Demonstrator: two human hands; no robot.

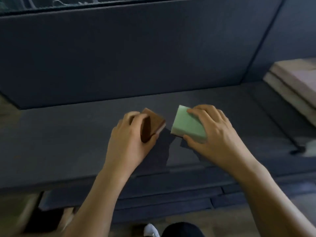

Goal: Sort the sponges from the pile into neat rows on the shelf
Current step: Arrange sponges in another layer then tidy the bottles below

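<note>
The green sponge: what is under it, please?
Under the green sponge a thin dark layer shows at its lower edge, then the dark shelf and a shadow. The right hand covers its right side, so whether it touches the shelf is unclear.

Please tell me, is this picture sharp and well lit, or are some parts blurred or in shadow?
Head view: the light is dim and the dark shelf shows little detail; the left hand and right hand cast clear shadows just below the brown sponge and green sponge; the right edge is motion-blurred; straight lines bow from the wide lens.
</note>
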